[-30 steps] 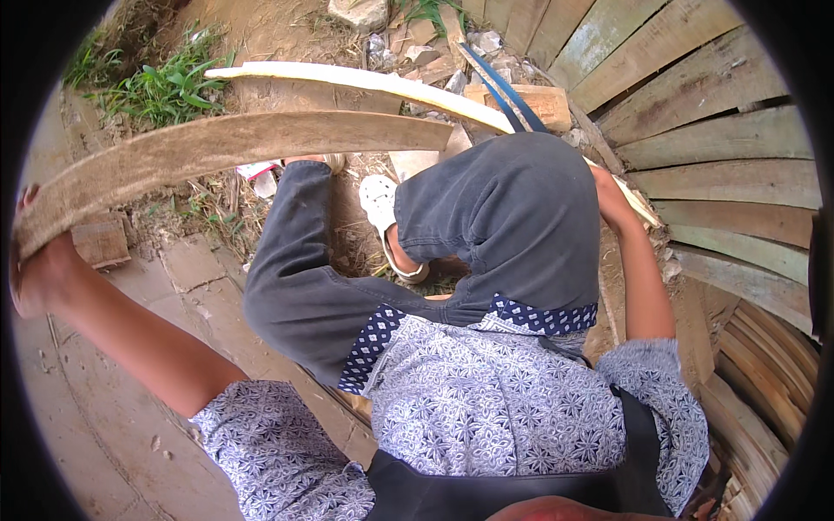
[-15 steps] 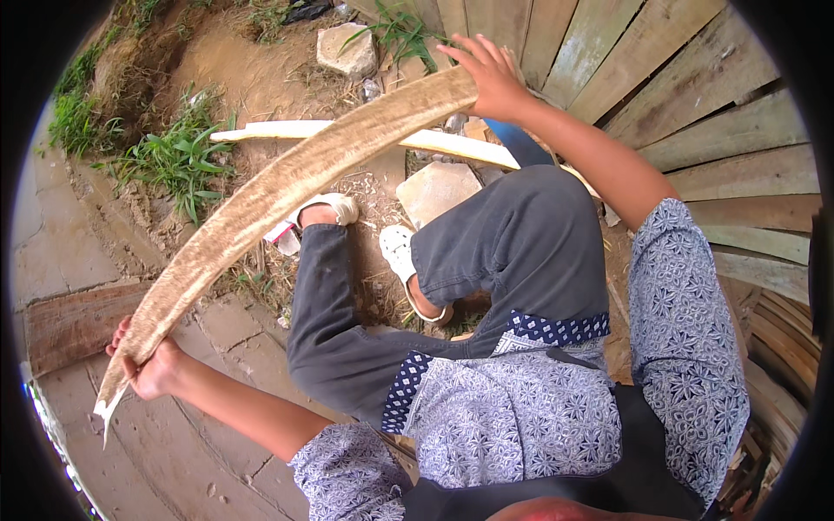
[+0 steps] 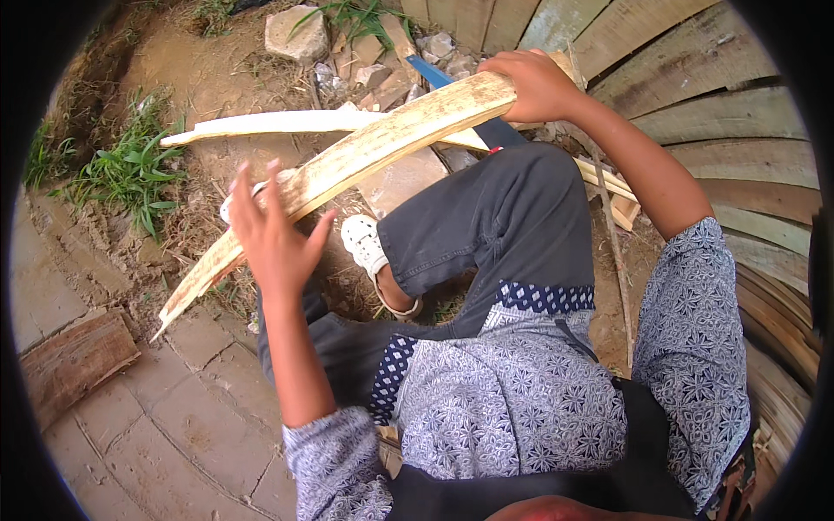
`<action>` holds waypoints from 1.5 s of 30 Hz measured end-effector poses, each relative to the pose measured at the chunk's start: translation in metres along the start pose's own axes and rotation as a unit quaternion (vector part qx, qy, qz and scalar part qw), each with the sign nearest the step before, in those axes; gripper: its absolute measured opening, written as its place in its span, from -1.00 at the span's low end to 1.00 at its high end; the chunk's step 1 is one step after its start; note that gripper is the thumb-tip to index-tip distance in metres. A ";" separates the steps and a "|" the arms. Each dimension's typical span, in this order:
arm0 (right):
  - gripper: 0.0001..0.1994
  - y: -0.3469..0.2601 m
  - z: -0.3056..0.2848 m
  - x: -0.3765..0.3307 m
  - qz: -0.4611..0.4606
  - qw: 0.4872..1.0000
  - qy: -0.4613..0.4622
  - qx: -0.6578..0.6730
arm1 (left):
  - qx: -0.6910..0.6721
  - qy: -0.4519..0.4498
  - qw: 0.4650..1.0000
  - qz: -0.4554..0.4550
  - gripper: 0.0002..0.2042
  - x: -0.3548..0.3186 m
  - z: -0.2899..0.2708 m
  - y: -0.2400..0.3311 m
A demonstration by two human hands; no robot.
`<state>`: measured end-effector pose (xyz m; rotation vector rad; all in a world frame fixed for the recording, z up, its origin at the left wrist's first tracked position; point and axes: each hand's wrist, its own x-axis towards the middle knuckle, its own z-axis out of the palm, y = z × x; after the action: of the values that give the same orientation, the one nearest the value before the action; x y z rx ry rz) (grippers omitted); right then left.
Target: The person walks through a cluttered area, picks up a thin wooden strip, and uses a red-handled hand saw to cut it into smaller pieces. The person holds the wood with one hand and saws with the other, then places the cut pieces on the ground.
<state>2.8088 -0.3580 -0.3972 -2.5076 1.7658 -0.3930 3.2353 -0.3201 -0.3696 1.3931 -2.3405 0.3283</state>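
1. I take the white shoe [image 3: 363, 243] as my landmark. The long board [image 3: 391, 141] lies beyond it, slanting from a ragged, narrow end on the left to a broader end on the far right.
2. My right hand [image 3: 540, 85] is beyond the shoe and to its right. Its fingers are bent around the board's broad end and have hold of it; I cannot tell how tightly.
3. My left hand [image 3: 276, 247] is left of the shoe, in front of the board in my view. Its fingers are spread well apart, the thumb stands away, and nothing is gripped. I cannot tell whether it touches the wood.
4. Just beyond the shoe I see a flat stone [image 3: 404, 180]. Farther beyond, a pale strip of wood [image 3: 261, 123] passes behind the board.
5. A blue strip [image 3: 429, 71] shows beyond the shoe, to its right, and a rock [image 3: 297, 35] sits well beyond, to its left.
6. Left of the shoe I have grass [image 3: 130, 178]; nearer me on that side, a short plank [image 3: 78, 358] rests on the paving [image 3: 187, 399].
7. Right of the shoe are a thin stick [image 3: 615, 256] and, farther over, a plank wall [image 3: 695, 100].
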 end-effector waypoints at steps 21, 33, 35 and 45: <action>-0.64 0.006 0.106 -0.199 0.480 0.736 0.101 0.466 | -0.043 -0.075 0.996 -0.022 -0.58 -0.015 0.087 -0.037; -0.74 -0.032 0.201 -0.264 0.214 0.966 0.042 0.139 | -0.023 -0.149 0.982 -0.112 -0.40 -0.002 0.117 -0.015; -0.75 -0.033 0.195 -0.257 0.200 0.971 0.041 0.123 | -0.005 -0.116 0.990 -0.086 -0.41 0.000 0.121 -0.021; -0.76 -0.033 0.180 -0.227 0.133 0.988 0.035 0.072 | 0.057 -0.179 0.981 -0.054 -0.41 0.000 0.147 -0.088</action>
<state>2.8097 -0.1541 -0.6056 -2.1491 1.9854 -0.5731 3.2812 -0.4197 -0.5009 1.7539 -2.5462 0.1952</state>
